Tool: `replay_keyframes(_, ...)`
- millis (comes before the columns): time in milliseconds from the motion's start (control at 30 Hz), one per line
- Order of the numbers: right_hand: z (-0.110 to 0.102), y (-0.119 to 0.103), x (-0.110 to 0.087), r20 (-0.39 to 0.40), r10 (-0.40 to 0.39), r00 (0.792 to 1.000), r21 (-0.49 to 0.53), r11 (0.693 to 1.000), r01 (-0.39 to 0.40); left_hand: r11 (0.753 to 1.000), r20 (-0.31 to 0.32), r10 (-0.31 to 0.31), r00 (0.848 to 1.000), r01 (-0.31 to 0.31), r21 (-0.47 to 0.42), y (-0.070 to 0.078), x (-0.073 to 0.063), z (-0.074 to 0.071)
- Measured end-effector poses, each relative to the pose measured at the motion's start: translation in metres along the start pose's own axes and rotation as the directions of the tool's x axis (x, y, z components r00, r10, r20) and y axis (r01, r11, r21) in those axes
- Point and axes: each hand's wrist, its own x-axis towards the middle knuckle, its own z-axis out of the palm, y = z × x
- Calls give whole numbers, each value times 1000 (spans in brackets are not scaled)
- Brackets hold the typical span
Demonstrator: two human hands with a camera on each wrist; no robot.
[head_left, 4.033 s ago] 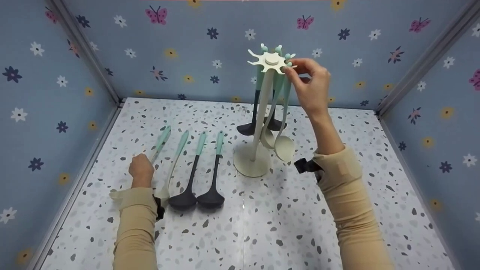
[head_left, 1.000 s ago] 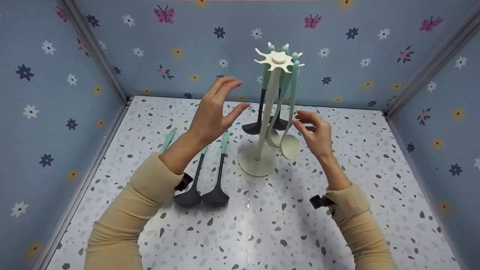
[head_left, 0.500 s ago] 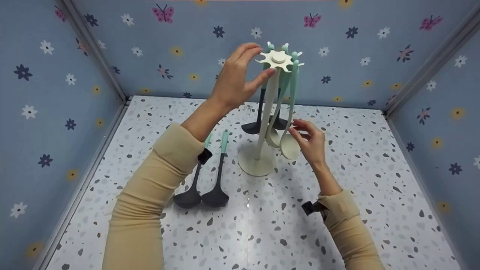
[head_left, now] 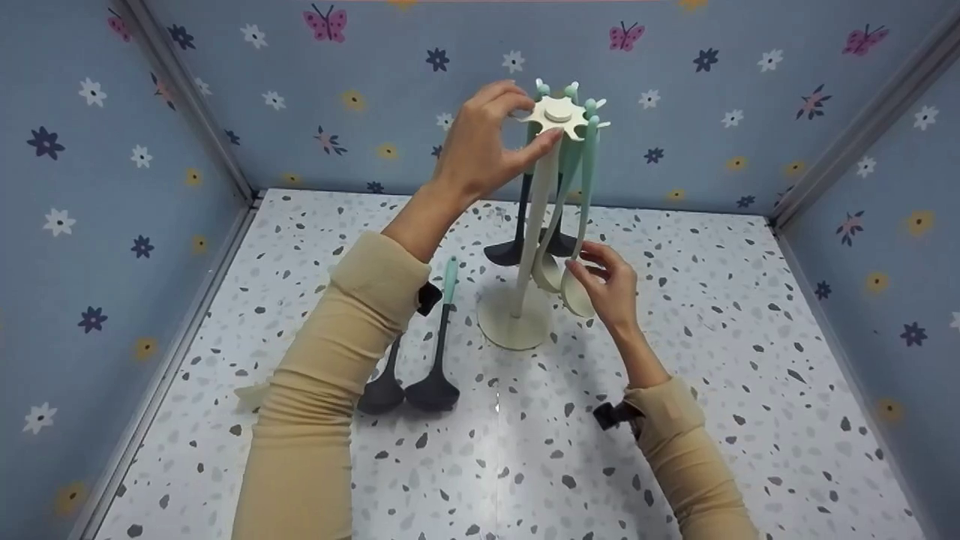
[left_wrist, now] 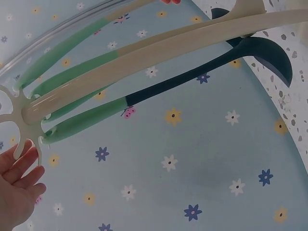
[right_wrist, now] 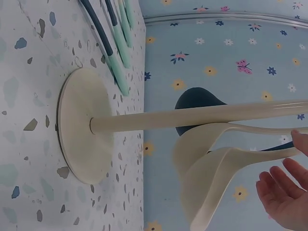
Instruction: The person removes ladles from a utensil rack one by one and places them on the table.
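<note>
Fingers of the left hand [head_left: 480, 142] are pinching the rack [head_left: 532, 225] up top; right hand's [head_left: 616, 291] sit curved near the cream ladle [head_left: 576, 298] hanging off the rack's right side, can't tell if they're pinching.

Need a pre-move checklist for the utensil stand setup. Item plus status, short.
1. Utensil stand upright, round base flat on the tabletop: ok.
2. Hung ladles on their hooks: ok, four hang there.
3. Free hooks clear of fingers: not ok, the left hand is at them.
4. Left hand's hold firm: cannot tell.
5. Right hand gripping the front cream ladle: cannot tell; thumb and fingers flank its stem.
6. Rightmost dark ladle on the tabletop uncovered: ok, fully visible beside the left sleeve.
</note>
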Motion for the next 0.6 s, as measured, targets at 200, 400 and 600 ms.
replay_keyframes(200,4,6,0,-11,-3,1000,5,1000,3,997,-72,49,996,-53,-54,-3,2,5)
replay_keyframes(400,6,12,0,-26,2,1000,20,1000,-2,995,-103,58,993,-66,-72,-4,2,8)
replay_keyframes(600,7,17,-2,-47,4,999,6,1000,-4,996,-123,63,990,-71,-62,-4,1,12)
